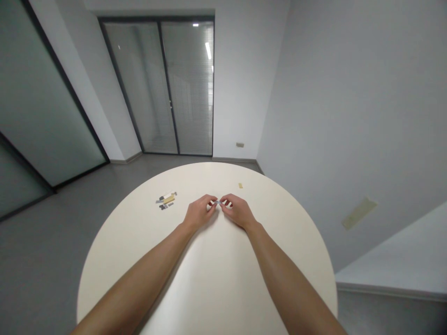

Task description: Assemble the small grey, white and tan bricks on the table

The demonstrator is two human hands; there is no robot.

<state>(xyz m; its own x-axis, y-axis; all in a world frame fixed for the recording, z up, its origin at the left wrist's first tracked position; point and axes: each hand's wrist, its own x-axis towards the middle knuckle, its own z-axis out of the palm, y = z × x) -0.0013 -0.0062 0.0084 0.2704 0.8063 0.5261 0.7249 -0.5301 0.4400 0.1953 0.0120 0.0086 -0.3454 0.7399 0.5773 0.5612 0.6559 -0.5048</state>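
Well, far left first: a tall frosted glass wall in dark frames, rising from a grey floor. Further along, at the back, a glass double door with slatted blinds behind the panes. Below it, the far edge of a round cream table, filling the lower middle of the view.

On that table, left of the hands, a small heap of toy bricks, grey, black, white and tan, lying close together, with a tan strip across the top. Just right of the heap, the left hand, palm down, fingers curled inward, the grip pinched narrow toward the middle. Between both hands, a tiny grey brick, touching the fingers on each side; probably held by both hands, though too small at this distance to be sure. Then the right hand, also palm down, its fingers closing narrow on the same spot, wrist angled in toward the other hand. Two bare forearms reaching up from the bottom edge of the view.

Further right, beyond the fingers, a lone tan brick lying flat near the table's far edge, well apart from the heap. Above it, a small wall socket low on the white wall, and, far right, a pale tan patch stuck to the wall.
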